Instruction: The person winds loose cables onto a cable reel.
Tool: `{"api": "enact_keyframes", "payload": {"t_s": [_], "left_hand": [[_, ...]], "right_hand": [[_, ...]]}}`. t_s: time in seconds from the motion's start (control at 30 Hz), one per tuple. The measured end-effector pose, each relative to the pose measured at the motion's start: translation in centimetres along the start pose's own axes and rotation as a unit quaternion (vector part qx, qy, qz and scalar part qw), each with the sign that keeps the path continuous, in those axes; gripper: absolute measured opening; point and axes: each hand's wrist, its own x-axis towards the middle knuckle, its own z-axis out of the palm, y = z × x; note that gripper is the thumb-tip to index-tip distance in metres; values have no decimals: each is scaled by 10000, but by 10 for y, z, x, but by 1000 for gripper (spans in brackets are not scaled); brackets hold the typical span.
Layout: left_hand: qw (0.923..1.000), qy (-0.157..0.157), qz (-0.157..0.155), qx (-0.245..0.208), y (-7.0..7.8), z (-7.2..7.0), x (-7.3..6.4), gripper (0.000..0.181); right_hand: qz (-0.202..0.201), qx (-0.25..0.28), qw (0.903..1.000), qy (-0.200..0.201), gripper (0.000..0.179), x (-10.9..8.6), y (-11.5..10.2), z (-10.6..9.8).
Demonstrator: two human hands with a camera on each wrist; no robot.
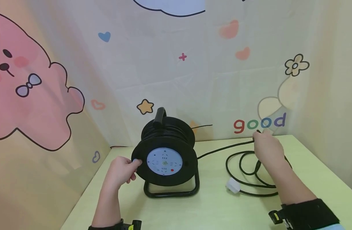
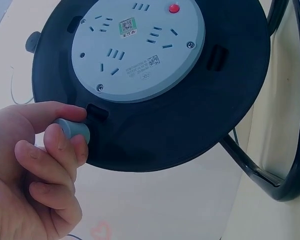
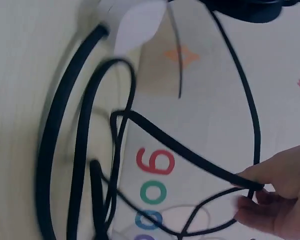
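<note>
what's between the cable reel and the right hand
A stretch of black cable runs from the reel to the right hand, as the head view shows.

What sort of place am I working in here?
Probably a small tabletop recording corner, perhaps indoors at home: a pale green table holding a cable reel, cartoon-printed cloth hanging behind it, and a pink cartoon animal on the left side. The wider room isn't visible.

A printed cloth [image 1: 152, 70] hung behind the back edge of a pale table [image 1: 216, 210]. Beyond the left edge spread a pink figure [image 1: 35, 105] with a bow tie [image 1: 35, 79]. Above the back edge showed an orange star [image 1: 145, 106] and, near the back right corner, the coloured word "good" [image 1: 257, 124] beneath a flower [image 1: 295, 65].
</note>
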Motion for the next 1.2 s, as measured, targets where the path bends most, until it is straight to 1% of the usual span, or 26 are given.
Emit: {"api": "enact_keyframes", "payload": {"t_s": [0.07,0.13,0.17,0.27,0.37,0.5,0.57,0.63,0.73,0.8,0.87,0.9,0.97,1.0,1.07,1.13,1.2], "left_hand": [[10000,-1,12,-21,1,-2,0,46],[10000,5,41,-26,1,-4,1,46],[10000,16,56,-40,1,-5,1,46],[10000,41,53,-33,0,-9,1,45],[10000,53,41,-46,-2,-12,1,45],[9999,59,59,-61,-2,-12,0,45],[9999,60,56,-67,-2,-11,-1,46],[9999,65,51,-79,-1,-9,-2,46],[9999,83,83,-102,-1,-6,-2,46],[9998,90,130,-113,0,-5,-2,46],[9998,84,151,-98,1,-3,-2,46],[9998,89,149,-82,2,-3,-1,46],[9999,89,123,-63,3,-2,-1,47],[9999,84,114,-53,3,-1,-1,47],[9999,81,107,-58,3,-1,-1,47],[9999,62,120,-82,3,-2,-1,47],[9998,48,134,-111,2,-2,-2,46]], "right_hand": [[-91,-465,9989,33,11,6,11,-2],[-214,-906,9956,64,7,12,26,-4],[-270,-1022,9944,63,7,15,34,-5],[-486,-1106,9927,15,9,21,52,-3],[-651,-1194,9905,-188,11,22,55,3],[-682,-1229,9893,-381,4,21,40,12],[-640,-1227,9895,-410,13,22,28,18],[-742,-1357,9873,-349,24,24,17,27],[-1102,-1451,9825,-397,44,29,0,44],[-1438,-1311,9797,-480,57,35,-8,57],[-1654,-992,9783,-762,66,39,-16,69],[-1683,-804,9783,-902,69,41,-19,74],[-1608,-469,9790,-1158,69,43,-24,84],[-1517,-384,9791,-1301,69,43,-25,88],[-1298,-218,9804,-1467,65,43,-27,97],[-1152,-215,9819,-1486,59,43,-26,104],[-1116,-352,9827,-1437,51,43,-22,109]]}}
